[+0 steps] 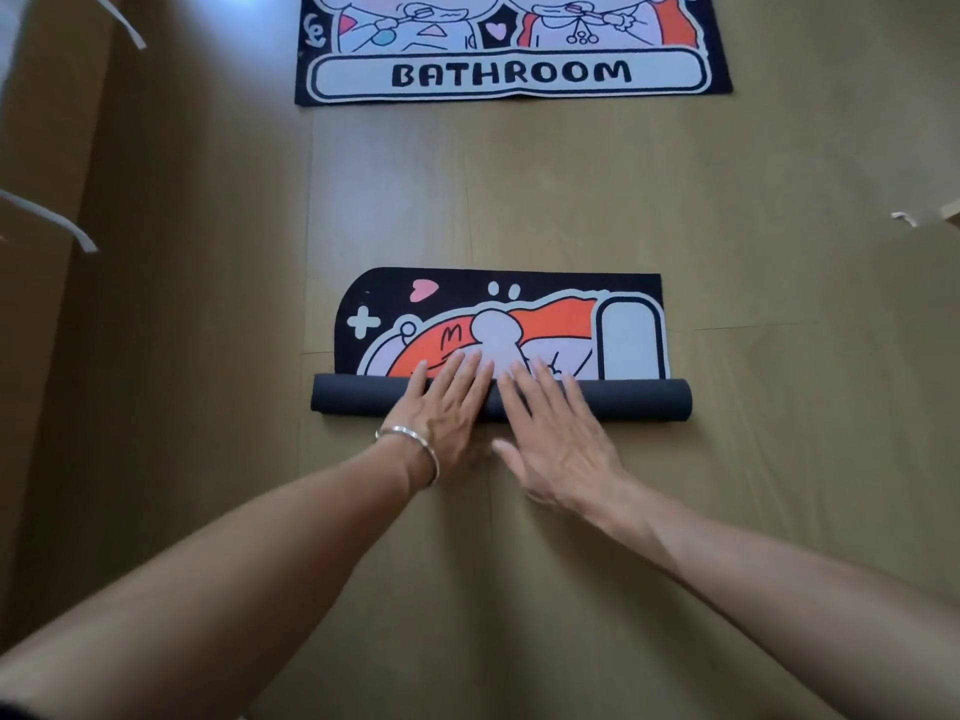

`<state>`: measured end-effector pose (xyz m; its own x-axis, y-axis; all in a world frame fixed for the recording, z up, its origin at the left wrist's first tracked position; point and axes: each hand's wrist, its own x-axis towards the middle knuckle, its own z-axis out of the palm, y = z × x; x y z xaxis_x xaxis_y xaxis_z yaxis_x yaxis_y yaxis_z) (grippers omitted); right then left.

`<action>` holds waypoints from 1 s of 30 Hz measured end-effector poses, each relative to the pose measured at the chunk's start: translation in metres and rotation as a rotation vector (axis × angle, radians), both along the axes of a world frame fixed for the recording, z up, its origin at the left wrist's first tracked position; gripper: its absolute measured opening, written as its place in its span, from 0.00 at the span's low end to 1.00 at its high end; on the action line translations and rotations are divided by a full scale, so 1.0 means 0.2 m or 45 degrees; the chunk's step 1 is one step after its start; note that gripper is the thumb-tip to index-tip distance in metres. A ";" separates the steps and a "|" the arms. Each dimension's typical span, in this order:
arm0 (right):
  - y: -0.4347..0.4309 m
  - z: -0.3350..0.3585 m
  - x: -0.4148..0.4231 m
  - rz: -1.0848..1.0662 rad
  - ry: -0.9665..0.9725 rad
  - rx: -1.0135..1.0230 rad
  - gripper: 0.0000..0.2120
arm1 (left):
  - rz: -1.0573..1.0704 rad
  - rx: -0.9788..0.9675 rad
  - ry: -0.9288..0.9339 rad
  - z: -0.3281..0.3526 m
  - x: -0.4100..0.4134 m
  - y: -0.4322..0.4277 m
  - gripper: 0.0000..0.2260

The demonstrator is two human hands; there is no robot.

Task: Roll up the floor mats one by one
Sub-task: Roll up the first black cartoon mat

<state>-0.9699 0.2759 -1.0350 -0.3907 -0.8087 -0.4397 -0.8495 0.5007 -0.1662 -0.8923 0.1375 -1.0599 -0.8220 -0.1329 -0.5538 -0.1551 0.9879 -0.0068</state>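
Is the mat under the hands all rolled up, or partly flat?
Partly rolled: the near mat has a dark roll under the left hand and right hand, while its printed part lies flat beyond.

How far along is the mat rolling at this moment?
No fully rolled mat is in view. In hand: the near mat is partly rolled, left hand and right hand pressing flat on its dark roll, a printed stretch yet to go. Left: finishing it, then the BATHROOM mat, lying flat beyond.

Silver bangle [410,449] (left wrist), bare forearms
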 end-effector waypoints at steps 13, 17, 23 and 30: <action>-0.22 -0.05 -0.32 -0.033 -0.105 0.209 0.35 | -0.036 -0.121 0.381 0.02 -0.05 -0.06 0.28; -0.25 -0.05 -0.31 -0.131 -0.041 0.099 0.36 | 0.002 -0.094 0.386 0.00 -0.09 -0.07 0.30; -0.19 -0.03 -0.21 -0.101 0.086 -0.019 0.37 | 0.061 -0.028 0.305 0.05 -0.30 -0.20 0.28; -0.12 -0.02 -0.23 0.075 0.218 -0.041 0.31 | -0.036 -0.011 0.341 0.11 -0.26 -0.18 0.17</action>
<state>-1.0161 0.2512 -1.0385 -0.4094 -0.8448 -0.3444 -0.8943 0.4463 -0.0315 -0.9444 0.1014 -1.0371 -0.9425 -0.1116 -0.3149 -0.1249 0.9919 0.0223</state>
